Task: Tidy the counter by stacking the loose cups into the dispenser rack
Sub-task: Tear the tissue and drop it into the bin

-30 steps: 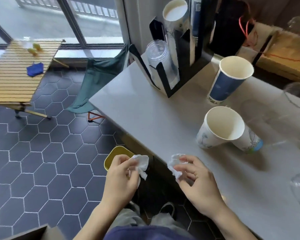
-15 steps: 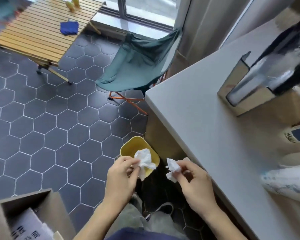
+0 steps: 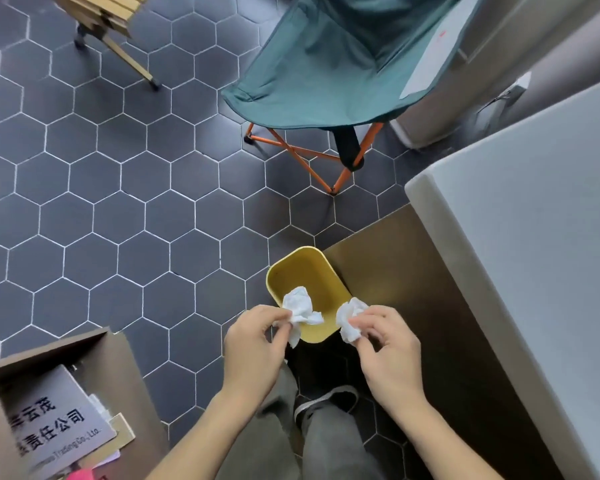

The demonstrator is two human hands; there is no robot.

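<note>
My left hand (image 3: 253,348) pinches a crumpled white tissue (image 3: 300,304) above the open yellow bin (image 3: 298,268) on the floor. My right hand (image 3: 385,344) pinches a second crumpled tissue (image 3: 349,318) at the bin's right rim. The bin stands against the counter's brown side panel. Only a bare grey corner of the counter (image 3: 534,237) shows at the right. No cups and no dispenser rack are in view.
A teal folding chair (image 3: 326,74) with orange legs stands beyond the bin. An open cardboard box (image 3: 49,403) with papers sits at the lower left. A wooden table leg (image 3: 118,46) reaches down at the top left. The floor is dark hexagonal tile.
My view has tipped down from the counter to the floor, so the cups and rack have left the frame. Both hands, still holding tissues, have moved over the yellow bin.
</note>
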